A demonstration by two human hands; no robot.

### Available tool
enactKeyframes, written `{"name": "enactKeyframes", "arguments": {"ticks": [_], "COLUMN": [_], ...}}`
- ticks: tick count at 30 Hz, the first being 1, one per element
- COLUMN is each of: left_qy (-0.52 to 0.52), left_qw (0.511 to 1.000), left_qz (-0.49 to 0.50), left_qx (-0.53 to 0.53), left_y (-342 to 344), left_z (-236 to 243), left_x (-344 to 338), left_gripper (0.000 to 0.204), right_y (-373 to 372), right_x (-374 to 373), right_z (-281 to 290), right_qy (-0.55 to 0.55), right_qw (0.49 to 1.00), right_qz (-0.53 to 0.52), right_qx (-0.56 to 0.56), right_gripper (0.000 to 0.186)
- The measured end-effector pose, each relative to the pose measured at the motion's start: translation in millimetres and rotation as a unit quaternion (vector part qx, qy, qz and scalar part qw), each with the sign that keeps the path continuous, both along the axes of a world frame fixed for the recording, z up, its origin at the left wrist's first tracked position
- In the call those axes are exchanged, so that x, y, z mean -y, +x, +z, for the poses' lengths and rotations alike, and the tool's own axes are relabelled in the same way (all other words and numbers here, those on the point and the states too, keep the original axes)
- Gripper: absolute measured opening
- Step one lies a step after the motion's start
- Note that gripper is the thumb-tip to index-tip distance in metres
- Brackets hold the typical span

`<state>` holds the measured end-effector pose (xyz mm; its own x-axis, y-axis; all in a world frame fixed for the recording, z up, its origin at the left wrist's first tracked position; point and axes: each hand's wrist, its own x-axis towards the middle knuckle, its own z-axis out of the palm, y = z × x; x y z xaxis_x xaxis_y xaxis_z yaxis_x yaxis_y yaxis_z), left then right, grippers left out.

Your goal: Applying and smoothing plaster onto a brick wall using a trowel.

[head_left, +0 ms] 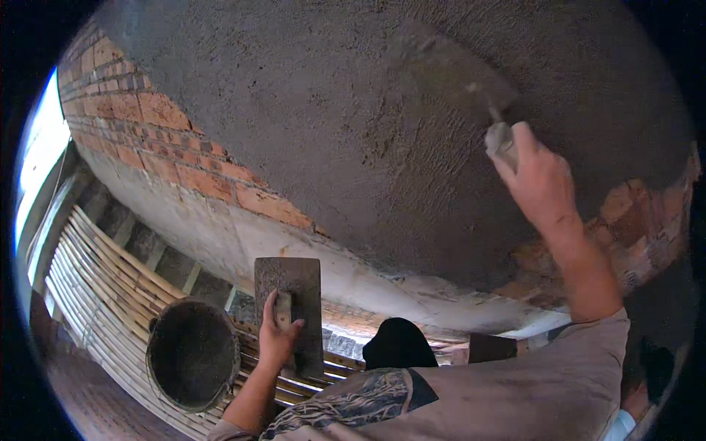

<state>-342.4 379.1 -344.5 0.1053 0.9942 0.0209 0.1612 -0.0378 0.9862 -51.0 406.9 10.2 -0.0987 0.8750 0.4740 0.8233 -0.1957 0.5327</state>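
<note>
My right hand (540, 180) is raised at the upper right, closed round the handle of a trowel (471, 77). The trowel's broad blade lies against or very close to the wet grey plaster (316, 103) on the wall; its outline is blurred. Lower down, my left hand (278, 334) grips the handle of a rectangular plastering float (305, 287), whose board stands upright in front of me, apart from the wall. Left of that hand is a round dark bucket (193, 356) with a wire handle, holding dark material.
Bare brick (176, 110) borders the plaster at left, with more brick at lower right. Below runs a pale concrete band (243, 231). A platform of bamboo poles (95, 279) lies under the bucket. A black rounded shape (401, 343) and a dark rectangular panel (491, 348) show beyond my shirt.
</note>
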Motion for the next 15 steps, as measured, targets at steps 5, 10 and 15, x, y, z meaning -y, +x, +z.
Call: {"name": "enactKeyframes", "arguments": {"ticks": [5,10,15], "left_qy": [-0.006,-0.015,-0.049], "left_qw": [1.000,1.000,0.999], "left_qz": [0.004,-0.008,-0.011], "left_qx": [-0.003,0.001,-0.008], "left_y": [-11,-27,-37], "left_z": [6,6,3], "left_x": [-4,-2,0], "left_gripper": [0.075,0.076,0.078], "right_y": [0,-38,-16], "right_x": [-2,-7,-3], "right_z": [2,-36,-74], "right_qy": [0.036,-0.254,-0.337], "right_qw": [0.971,0.958,0.941], "right_qz": [0.157,-0.022,0.031], "right_qx": [-0.174,-0.135,-0.020], "right_gripper": [0.032,0.035,0.032]}}
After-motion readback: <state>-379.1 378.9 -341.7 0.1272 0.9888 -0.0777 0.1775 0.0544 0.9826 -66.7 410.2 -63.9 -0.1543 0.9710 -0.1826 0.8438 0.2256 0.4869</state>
